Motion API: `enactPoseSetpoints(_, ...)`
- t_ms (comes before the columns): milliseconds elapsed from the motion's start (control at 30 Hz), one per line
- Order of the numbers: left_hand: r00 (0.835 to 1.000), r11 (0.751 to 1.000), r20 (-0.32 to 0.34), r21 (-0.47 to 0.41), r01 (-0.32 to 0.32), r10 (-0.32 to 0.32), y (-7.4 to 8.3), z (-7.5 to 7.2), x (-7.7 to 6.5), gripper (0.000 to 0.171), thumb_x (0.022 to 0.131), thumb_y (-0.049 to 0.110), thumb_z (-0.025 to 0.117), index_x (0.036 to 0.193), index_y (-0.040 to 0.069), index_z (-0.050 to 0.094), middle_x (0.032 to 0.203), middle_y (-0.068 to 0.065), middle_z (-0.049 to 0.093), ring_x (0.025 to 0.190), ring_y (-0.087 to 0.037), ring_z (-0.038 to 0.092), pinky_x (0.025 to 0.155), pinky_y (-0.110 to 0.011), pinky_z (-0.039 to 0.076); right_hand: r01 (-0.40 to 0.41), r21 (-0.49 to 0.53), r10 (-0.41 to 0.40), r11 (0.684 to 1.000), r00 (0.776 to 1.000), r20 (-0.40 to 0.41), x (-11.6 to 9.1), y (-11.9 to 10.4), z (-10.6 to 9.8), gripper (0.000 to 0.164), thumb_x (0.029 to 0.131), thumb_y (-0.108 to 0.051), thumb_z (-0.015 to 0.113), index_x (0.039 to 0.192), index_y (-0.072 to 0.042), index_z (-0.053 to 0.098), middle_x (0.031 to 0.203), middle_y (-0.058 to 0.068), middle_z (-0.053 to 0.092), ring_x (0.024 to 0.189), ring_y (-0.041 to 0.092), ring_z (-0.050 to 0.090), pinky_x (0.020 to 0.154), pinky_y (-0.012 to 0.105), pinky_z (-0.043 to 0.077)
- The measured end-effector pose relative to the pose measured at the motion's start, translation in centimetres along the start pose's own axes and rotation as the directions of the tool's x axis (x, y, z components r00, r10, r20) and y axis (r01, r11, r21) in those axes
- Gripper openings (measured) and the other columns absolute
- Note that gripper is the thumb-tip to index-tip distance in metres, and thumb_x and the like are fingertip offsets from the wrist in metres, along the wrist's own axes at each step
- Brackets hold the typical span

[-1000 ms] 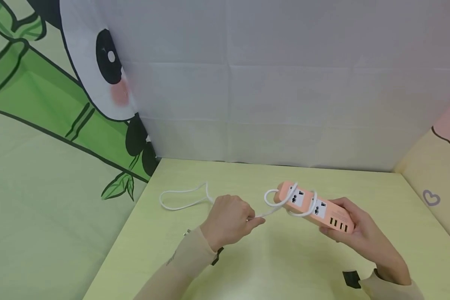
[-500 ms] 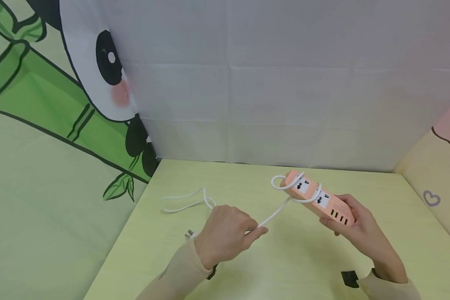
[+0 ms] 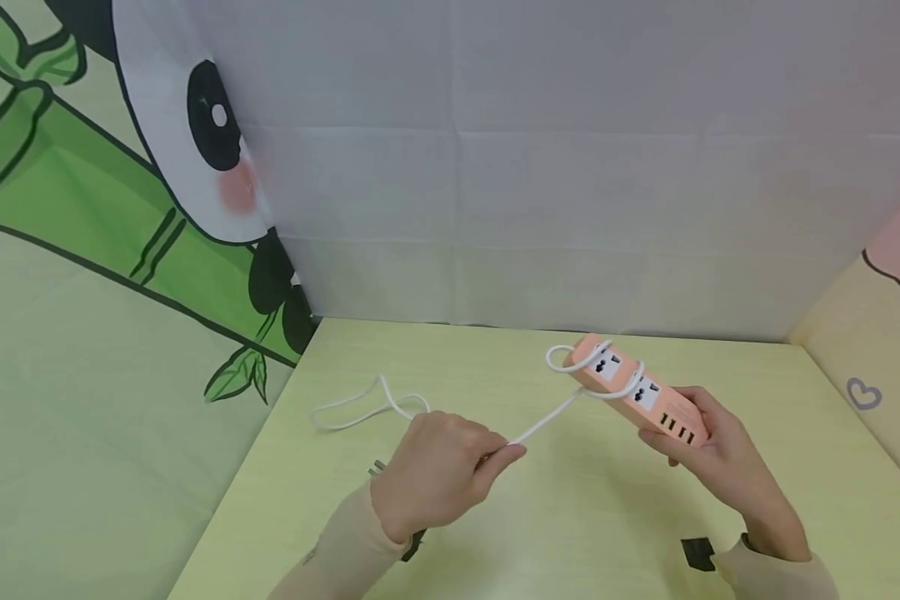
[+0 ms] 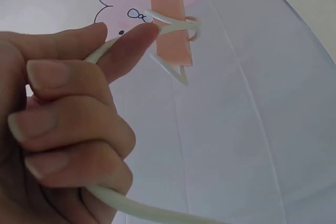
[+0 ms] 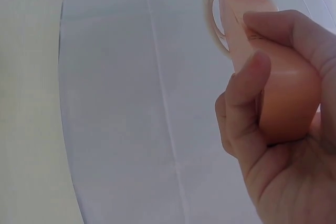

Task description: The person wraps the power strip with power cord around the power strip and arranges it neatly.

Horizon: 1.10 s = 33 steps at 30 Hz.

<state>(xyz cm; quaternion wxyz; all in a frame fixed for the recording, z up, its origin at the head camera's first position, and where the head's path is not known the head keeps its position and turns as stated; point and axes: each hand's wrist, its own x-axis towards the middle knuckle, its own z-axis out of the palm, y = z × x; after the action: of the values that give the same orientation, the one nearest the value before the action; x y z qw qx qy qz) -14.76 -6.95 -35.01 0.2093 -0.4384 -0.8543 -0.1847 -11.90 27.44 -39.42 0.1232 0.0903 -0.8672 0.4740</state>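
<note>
My right hand (image 3: 727, 467) grips the near end of a pink power strip (image 3: 671, 406), held up over the table and tilted with its sockets and USB ports toward the head camera. A white cord (image 3: 547, 421) loops loosely around the strip's far half. From there it runs taut to my left hand (image 3: 442, 471), which pinches it between thumb and index finger. In the left wrist view the other fingers (image 4: 79, 119) curl over the same cord. Beyond that hand the slack cord lies on the table, and the plug's metal prongs (image 3: 377, 467) show beside the wrist, its body mostly hidden.
The pale yellow table (image 3: 585, 533) stretches under both hands. A black square patch (image 3: 697, 553) lies by the right sleeve. A white-grey cloth wall (image 3: 540, 208) stands behind the table, with a printed panda and bamboo cloth (image 3: 157, 200) at the left.
The power strip has risen and tipped up more steeply in my right hand. My left hand has moved slightly down and left, and the cord between the hands has drawn straight. The slack loop shifted.
</note>
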Motion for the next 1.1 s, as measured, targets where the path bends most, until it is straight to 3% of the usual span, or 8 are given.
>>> enactPoseSetpoints(233,1.0,0.983,-0.007,-0.183,-0.001,0.0,-1.0,-0.7,-0.3,0.04,0.097,0.03,0.069,0.057,0.025,0.063,0.047,0.016,0.034,0.047,0.009,0.021,0.047,-0.01,0.015,0.001,-0.015,-0.001,1.0,1.0,-0.017,-0.1,0.0,-0.2,0.045,0.089,-0.004,0.076,0.128,-0.007,0.053,0.091,-0.009,0.064,0.059,0.016,0.06,0.052,0.028,0.049)
enactPoseSetpoints(367,0.999,0.971,-0.036,-0.24,-0.019,0.011,-1.4,-1.0,-0.4,0.041,0.097,0.027,0.069,0.057,0.024,0.06,0.048,0.015,0.03,0.049,0.011,0.017,0.048,-0.008,0.014,0.001,-0.017,-0.001,1.0,1.0,-0.027,-0.1,0.1,-0.4,0.045,0.089,-0.003,0.076,0.127,-0.007,0.053,0.091,-0.009,0.064,0.058,0.016,0.06,0.052,0.027,0.048)
enactPoseSetpoints(567,0.996,0.963,-0.09,-0.27,-0.002,-0.023,-1.9,-1.6,-0.7,0.044,0.094,0.028,0.072,0.053,0.025,0.056,0.049,0.015,0.024,0.051,0.01,0.013,0.051,-0.009,0.01,-0.012,-0.033,0.011,0.999,0.999,-0.042,-0.2,0.1,-0.7,0.047,0.088,-0.003,0.077,0.128,-0.007,0.053,0.091,-0.011,0.063,0.058,0.016,0.06,0.051,0.027,0.046)
enactPoseSetpoints(767,0.991,0.957,-0.133,-0.29,-0.03,-0.009,-2.2,-1.8,-0.8,0.044,0.095,0.03,0.072,0.053,0.026,0.056,0.048,0.015,0.028,0.051,0.011,0.016,0.05,-0.008,0.011,-0.026,-0.046,0.023,0.999,0.997,-0.073,-0.3,0.1,-1.2,0.046,0.087,-0.004,0.078,0.125,-0.009,0.053,0.087,-0.011,0.064,0.057,0.016,0.06,0.051,0.027,0.045)
enactPoseSetpoints(933,0.993,0.954,-0.091,-0.296,0.043,-0.073,-2.6,-1.9,-1.0,0.046,0.094,0.028,0.072,0.053,0.025,0.053,0.049,0.016,0.025,0.05,0.01,0.015,0.051,-0.009,0.01,-0.047,-0.046,0.042,0.998,0.995,-0.095,-0.4,0.1,-1.4,0.042,0.088,-0.005,0.078,0.122,-0.012,0.054,0.084,-0.012,0.063,0.056,0.015,0.06,0.051,0.028,0.044)
enactPoseSetpoints(1100,0.989,0.963,-0.102,-0.259,0.08,-0.11,-2.9,-2.0,-1.2,0.049,0.095,0.027,0.071,0.052,0.024,0.049,0.049,0.015,0.024,0.05,0.009,0.015,0.05,-0.009,0.011,-0.048,-0.064,0.041,0.997,0.993,-0.113,-0.4,0.2,-1.3,0.041,0.088,-0.006,0.078,0.121,-0.011,0.054,0.082,-0.011,0.063,0.056,0.015,0.061,0.052,0.027,0.046)
